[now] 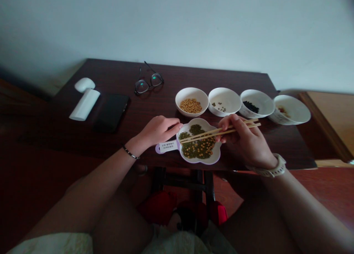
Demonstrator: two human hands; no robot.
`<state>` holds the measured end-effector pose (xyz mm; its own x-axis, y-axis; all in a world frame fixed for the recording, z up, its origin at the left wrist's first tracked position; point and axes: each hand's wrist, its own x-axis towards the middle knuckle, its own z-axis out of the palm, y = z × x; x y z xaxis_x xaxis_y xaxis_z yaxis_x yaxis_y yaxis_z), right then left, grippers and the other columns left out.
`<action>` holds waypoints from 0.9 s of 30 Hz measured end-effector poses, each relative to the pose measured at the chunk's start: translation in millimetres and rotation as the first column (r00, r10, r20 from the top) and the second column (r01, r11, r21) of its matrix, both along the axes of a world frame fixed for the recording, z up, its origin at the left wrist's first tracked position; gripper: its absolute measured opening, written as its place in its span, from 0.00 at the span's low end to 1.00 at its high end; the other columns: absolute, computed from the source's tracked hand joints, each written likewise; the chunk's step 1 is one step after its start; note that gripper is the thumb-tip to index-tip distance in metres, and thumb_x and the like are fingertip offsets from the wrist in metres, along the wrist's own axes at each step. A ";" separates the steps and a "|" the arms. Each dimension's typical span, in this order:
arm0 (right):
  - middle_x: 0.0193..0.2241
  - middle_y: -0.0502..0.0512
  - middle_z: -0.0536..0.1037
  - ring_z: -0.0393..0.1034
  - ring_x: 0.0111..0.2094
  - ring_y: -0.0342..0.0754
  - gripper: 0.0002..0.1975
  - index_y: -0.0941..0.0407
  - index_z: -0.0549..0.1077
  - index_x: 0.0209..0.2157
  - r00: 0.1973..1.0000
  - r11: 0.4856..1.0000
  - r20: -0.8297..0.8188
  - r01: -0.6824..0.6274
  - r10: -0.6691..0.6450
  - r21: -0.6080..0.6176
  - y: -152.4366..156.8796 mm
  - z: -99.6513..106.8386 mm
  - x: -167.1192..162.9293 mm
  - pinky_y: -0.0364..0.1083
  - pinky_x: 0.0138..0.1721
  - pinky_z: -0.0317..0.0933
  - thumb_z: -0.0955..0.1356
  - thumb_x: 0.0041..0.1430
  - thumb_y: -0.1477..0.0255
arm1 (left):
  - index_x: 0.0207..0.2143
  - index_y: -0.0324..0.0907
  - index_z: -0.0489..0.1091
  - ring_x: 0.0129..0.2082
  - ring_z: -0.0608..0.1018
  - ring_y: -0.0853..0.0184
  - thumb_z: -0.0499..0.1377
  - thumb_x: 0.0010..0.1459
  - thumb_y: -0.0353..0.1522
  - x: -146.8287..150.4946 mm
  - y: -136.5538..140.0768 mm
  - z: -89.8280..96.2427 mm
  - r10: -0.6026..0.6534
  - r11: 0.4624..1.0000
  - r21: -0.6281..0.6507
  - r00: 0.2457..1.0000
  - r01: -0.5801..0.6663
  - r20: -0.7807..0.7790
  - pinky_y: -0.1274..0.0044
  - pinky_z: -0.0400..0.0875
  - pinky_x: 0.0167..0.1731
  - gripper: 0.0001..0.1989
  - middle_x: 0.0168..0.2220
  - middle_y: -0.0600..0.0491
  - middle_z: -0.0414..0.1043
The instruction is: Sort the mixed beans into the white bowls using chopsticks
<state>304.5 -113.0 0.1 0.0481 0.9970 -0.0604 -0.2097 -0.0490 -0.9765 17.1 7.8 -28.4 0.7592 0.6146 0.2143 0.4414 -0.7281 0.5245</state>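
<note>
My right hand is closed around a pair of wooden chopsticks. Their tips rest over the left side of a white, flower-shaped dish, near its handle. Mixed green mung beans and yellow beans lie in the dish. At its upper left rim, my left hand pinches the edge between thumb and fingers. The dish's purple handle points left and bears a white printed label.
Behind the dish stand white bowls: one with yellow beans, one with a few green beans, one with black beans, one with reddish bits. Eyeglasses, a black flat device and a white object lie left.
</note>
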 end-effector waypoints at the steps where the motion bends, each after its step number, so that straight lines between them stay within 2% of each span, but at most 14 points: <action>1: 0.35 0.53 0.78 0.79 0.30 0.44 0.21 0.55 0.80 0.33 1.000 1.000 -0.006 0.005 -0.005 -0.004 0.2 0.8 0.4 0.41 0.29 0.75 0.72 0.74 0.52 | 0.29 0.44 0.71 0.21 0.71 0.68 0.54 0.77 0.40 -0.2 0.1 -0.2 -0.002 1.000 -0.001 1.000 0.002 0.000 0.72 0.53 0.27 0.21 0.21 0.55 0.70; 5: 0.33 0.53 0.78 0.78 0.29 0.44 0.22 0.56 0.80 0.31 0.999 0.999 -0.022 0.030 -0.031 -0.033 0.0 3.2 1.6 0.40 0.26 0.74 0.74 0.72 0.53 | 0.28 0.43 0.70 0.21 0.71 0.69 0.54 0.77 0.40 -0.5 0.0 -0.8 0.001 1.000 -0.008 1.000 -0.001 0.003 0.72 0.52 0.27 0.22 0.21 0.55 0.69; 16: 0.32 0.53 0.77 0.78 0.27 0.43 0.22 0.56 0.80 0.32 0.998 0.999 -0.047 -0.031 0.030 -0.035 -2.8 2.9 3.4 0.40 0.26 0.72 0.71 0.75 0.55 | 0.28 0.43 0.69 0.22 0.70 0.69 0.54 0.77 0.40 -0.6 -0.5 -1.5 0.003 1.000 -0.013 1.000 -0.003 0.003 0.72 0.52 0.28 0.21 0.21 0.56 0.68; 27: 0.30 0.53 0.78 0.77 0.27 0.43 0.21 0.55 0.79 0.33 0.998 0.998 0.032 -0.061 0.062 -0.030 -6.3 1.3 4.3 0.40 0.27 0.70 0.70 0.77 0.55 | 0.29 0.43 0.70 0.21 0.71 0.70 0.54 0.76 0.39 0.2 -1.1 1.6 0.004 1.000 -0.022 1.000 -0.004 0.000 0.72 0.52 0.28 0.21 0.21 0.56 0.67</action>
<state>308.8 -119.3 1.4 -0.0108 0.9960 -0.0882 -0.1734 -0.0888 -0.9808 17.3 6.8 -26.8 0.7568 0.6222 0.2001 0.4444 -0.7144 0.5405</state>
